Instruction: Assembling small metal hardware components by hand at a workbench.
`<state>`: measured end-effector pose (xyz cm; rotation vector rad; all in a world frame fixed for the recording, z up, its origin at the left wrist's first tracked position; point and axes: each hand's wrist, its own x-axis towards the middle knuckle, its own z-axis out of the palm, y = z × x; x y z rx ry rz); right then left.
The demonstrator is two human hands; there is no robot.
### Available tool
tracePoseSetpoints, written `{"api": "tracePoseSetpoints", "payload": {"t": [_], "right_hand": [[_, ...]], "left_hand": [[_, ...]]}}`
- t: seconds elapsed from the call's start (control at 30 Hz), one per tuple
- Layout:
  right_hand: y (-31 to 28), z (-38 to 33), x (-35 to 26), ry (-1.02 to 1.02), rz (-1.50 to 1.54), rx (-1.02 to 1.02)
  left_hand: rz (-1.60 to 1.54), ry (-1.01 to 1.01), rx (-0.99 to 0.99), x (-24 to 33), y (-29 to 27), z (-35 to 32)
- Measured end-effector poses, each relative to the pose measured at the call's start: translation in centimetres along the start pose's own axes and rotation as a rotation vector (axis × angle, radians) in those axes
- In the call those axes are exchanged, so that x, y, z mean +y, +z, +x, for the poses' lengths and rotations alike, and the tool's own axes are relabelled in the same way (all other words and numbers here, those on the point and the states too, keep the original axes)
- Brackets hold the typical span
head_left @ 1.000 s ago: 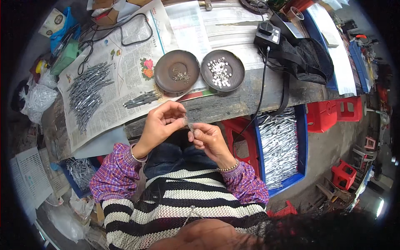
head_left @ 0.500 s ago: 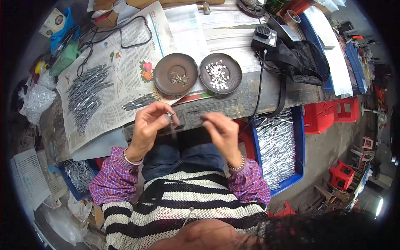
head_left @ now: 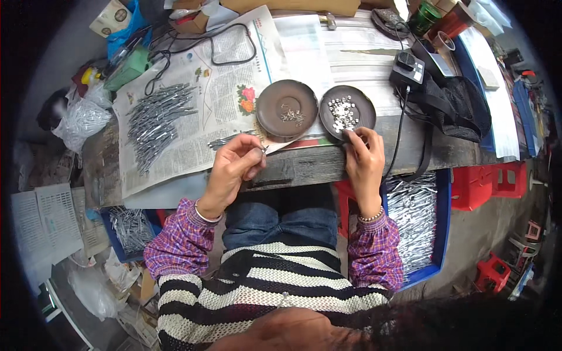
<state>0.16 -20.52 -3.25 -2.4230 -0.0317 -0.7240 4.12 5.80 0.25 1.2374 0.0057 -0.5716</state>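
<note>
My left hand (head_left: 234, 167) is closed in a pinch in front of the bench edge, with a small metal part (head_left: 264, 150) showing at its fingertips. Curled fingers of my right hand (head_left: 365, 157) reach the near rim of the right dark round dish (head_left: 366, 108). In that dish lie small shiny silver pieces (head_left: 342, 111); whatever is between my right fingertips is hidden. Beside it, the left dark dish (head_left: 270, 120) contains small brassy pins (head_left: 291, 113). Close to my left hand, a few thin metal rods (head_left: 225, 140) rest on newspaper (head_left: 193, 155).
A larger heap of grey metal rods (head_left: 158, 120) covers the newspaper's left part. Blue trays (head_left: 443, 234) of metal parts flank my legs below the bench. A black device (head_left: 408, 69) with a cable (head_left: 400, 137) and a black mesh bag (head_left: 453, 111) are at right.
My right hand has moved from near my left hand to the right dish's near rim. The whole view has shifted, so the bench appears farther right. My left hand keeps its pinch.
</note>
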Motion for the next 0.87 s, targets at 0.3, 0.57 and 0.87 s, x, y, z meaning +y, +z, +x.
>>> {"api": "tracePoseSetpoints", "payload": {"t": [0.3, 0.57, 0.87], "right_hand": [[-0.3, 0.1, 0.2, 0.045, 0.073, -0.023], [0.8, -2.8, -3.9, 0.472, 1.036, -0.213], [2.9, -5.6, -6.1, 0.733, 1.438, -0.279]], "left_hand": [[-0.052, -0.030, -0.031, -0.3, -0.2, 0.0], [-0.030, -0.025, -0.088, -1.0, 0.4, -0.4], [0.179, -0.045, -0.197, -2.0, 1.6, -1.5]]}}
